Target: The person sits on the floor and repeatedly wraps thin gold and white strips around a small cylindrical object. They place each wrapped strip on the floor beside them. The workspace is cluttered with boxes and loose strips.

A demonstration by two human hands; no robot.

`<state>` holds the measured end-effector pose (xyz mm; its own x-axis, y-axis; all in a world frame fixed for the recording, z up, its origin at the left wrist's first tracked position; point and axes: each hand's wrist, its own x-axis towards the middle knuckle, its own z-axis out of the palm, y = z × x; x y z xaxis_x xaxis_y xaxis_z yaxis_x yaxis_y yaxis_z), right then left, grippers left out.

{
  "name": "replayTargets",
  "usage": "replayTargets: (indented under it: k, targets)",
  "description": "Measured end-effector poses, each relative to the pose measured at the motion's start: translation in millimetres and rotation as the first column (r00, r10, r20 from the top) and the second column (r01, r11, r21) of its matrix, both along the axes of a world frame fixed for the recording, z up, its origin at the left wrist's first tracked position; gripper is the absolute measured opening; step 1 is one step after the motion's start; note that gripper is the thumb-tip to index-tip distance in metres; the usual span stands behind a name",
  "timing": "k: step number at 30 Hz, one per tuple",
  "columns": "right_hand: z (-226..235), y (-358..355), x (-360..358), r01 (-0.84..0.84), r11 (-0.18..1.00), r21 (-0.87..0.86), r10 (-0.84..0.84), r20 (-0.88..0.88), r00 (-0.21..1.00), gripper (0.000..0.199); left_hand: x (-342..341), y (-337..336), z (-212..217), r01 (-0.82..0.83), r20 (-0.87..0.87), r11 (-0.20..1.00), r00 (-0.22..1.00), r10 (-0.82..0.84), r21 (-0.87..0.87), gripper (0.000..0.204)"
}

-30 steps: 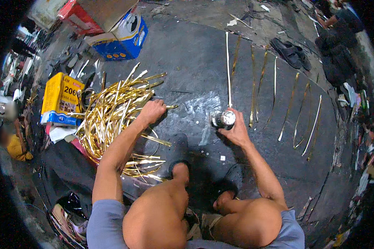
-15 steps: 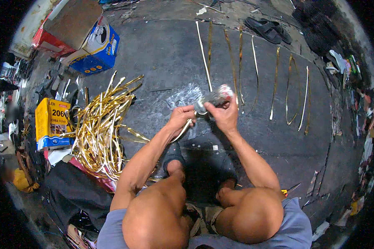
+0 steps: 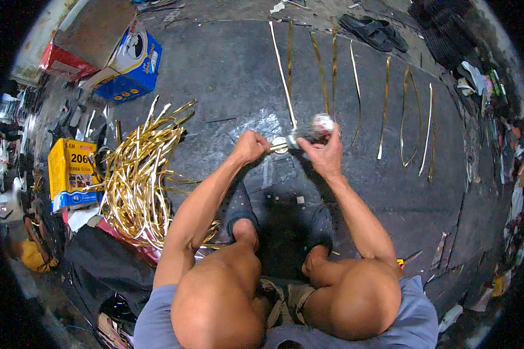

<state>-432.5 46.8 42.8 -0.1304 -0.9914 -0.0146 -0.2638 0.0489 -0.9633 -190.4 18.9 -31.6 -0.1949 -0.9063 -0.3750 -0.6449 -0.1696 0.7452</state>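
My left hand (image 3: 251, 147) is closed, pinching a narrow gold strip (image 3: 275, 147) that runs across to the mouth of a small bottle. That bottle (image 3: 319, 129), dull grey with a red-and-white end, lies tilted in my right hand (image 3: 326, 157), its neck pointing left. A pale round piece shows at the neck, against the strip; whether they touch, I cannot tell. Left of my hands spreads a tangled heap of shiny gold strips (image 3: 137, 174). Beyond and to the right, several separate strips, such as a gold one (image 3: 384, 107), lie in a spaced row on the dark board.
The dark board (image 3: 215, 70) beneath bears whitish smears. An open blue box (image 3: 131, 70) stands far left, a yellow carton (image 3: 73, 168) beside the heap. Black sandals (image 3: 372, 33) lie at the far edge. A yellow-handled tool (image 3: 407, 260) sits by my right knee.
My left hand has drawn left and slightly away from me, apart from the bottle, with the strip now stretched between. My right hand and bottle have shifted a little right.
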Motion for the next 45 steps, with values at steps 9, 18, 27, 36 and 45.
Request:
replayTargets:
  k: [9, 18, 27, 36, 45]
  targets:
    - [-48, 10, 24, -0.335, 0.913, -0.234, 0.17, -0.528, 0.832, 0.071, -26, 10, 29, -0.031, 0.141, 0.978, 0.988, 0.06, -0.204, 0.04]
    - [-72, -8, -1, -0.069, 0.986, 0.154, 0.101, -0.207, 0.973, 0.039, -45, 28, 45, -0.055, -0.213, 0.891, 0.976, -0.047, -0.45, 0.063]
    - [-109, -49, -30, -0.011, 0.733, 0.68, -0.35, 0.391, 0.852, 0.011, -66, 21, 47, 0.01, -0.143, 0.847, 0.984, -0.102, -0.532, 0.058]
    - [182, -19, -92, -0.261, 0.944, 0.202, -0.114, 0.942, 0.316, 0.021, -46, 34, 35, -0.055, -0.18, 0.797, 0.981, -0.069, -0.601, 0.046]
    - [306, -130, -120, -0.214, 0.927, -0.308, 0.357, 0.547, 0.757, 0.032, -44, 33, 45, -0.01, -0.195, 0.865, 0.976, -0.101, -0.501, 0.06]
